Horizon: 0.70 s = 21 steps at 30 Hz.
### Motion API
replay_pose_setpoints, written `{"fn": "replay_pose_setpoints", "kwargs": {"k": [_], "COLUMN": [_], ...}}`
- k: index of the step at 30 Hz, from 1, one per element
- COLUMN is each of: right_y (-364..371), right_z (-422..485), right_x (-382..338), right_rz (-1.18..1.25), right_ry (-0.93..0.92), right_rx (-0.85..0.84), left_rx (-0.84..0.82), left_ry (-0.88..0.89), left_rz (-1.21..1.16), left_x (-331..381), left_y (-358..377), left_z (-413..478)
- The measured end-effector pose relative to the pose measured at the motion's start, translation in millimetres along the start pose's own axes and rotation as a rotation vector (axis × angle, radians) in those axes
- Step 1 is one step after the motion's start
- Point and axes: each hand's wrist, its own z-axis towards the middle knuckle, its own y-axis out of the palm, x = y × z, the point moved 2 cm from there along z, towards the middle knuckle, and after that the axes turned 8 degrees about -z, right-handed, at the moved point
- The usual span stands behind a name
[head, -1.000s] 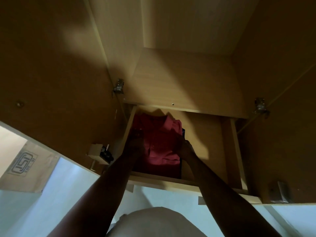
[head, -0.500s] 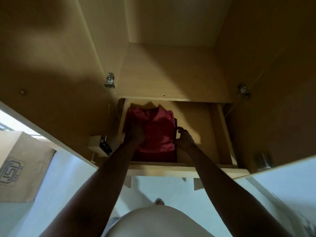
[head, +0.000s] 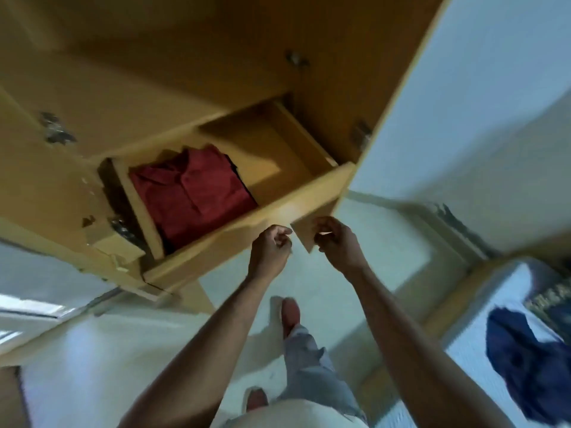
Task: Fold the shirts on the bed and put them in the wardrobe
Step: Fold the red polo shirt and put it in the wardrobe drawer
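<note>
A folded red shirt [head: 191,193] lies in the left half of the open wooden drawer [head: 247,222] of the wardrobe [head: 154,88], on top of a dark garment whose edge shows beside it. My left hand [head: 271,252] hangs just below the drawer front with fingers loosely curled and holds nothing. My right hand [head: 337,242] is beside the drawer front's right corner, also loosely curled, with nothing in it. A crumpled dark blue shirt [head: 525,362] lies on the bed [head: 482,322] at the lower right.
The wardrobe's right door [head: 346,72] stands open beside the drawer. The right half of the drawer holds nothing. My feet stand on the pale floor [head: 355,273] between wardrobe and bed. A broken wooden piece [head: 114,242] sticks out left of the drawer.
Both hands let go of the red shirt and pulled back out of the drawer. My view swung right and down, bringing the floor and the bed into sight.
</note>
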Motion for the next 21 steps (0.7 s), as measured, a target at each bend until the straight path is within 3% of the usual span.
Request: {"fn": "replay_pose_setpoints", "kwargs": {"k": [6, 13, 21], "right_y": [13, 21, 44], "right_z": [-110, -164, -174], "right_x": [105, 208, 385], "right_rz": [0.054, 0.06, 0.107], "right_ry": [0.239, 0.403, 0.494], "right_rx": [-0.008, 0.057, 0.293], "left_rx": [-0.225, -0.414, -0.473], "left_ry": [-0.139, -0.299, -0.203], "left_rz": [0.013, 0.009, 0.024], "left_x": [-87, -177, -301], "left_y": [79, 159, 276], "left_z": [-74, -127, -128]}}
